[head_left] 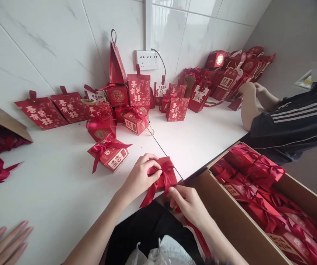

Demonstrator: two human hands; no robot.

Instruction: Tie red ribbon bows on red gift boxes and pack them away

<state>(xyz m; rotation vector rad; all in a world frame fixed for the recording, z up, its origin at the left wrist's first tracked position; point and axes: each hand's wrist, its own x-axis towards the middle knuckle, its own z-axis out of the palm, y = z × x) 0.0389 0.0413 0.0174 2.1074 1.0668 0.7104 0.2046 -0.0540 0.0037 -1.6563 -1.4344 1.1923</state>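
Red box [172,176] sits between the hands [141,176], both pinching its ribbon [167,168].

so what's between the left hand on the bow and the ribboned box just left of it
Just bare white tabletop: in the head view, nothing lies between the left hand and that ribboned box.

The white worktop [70,180], crossed by a dark seam [160,148], carries red gift boxes [177,109] along its back, a ribbon-tied box [116,160] nearer, loose red ribbon [9,170] at far left.
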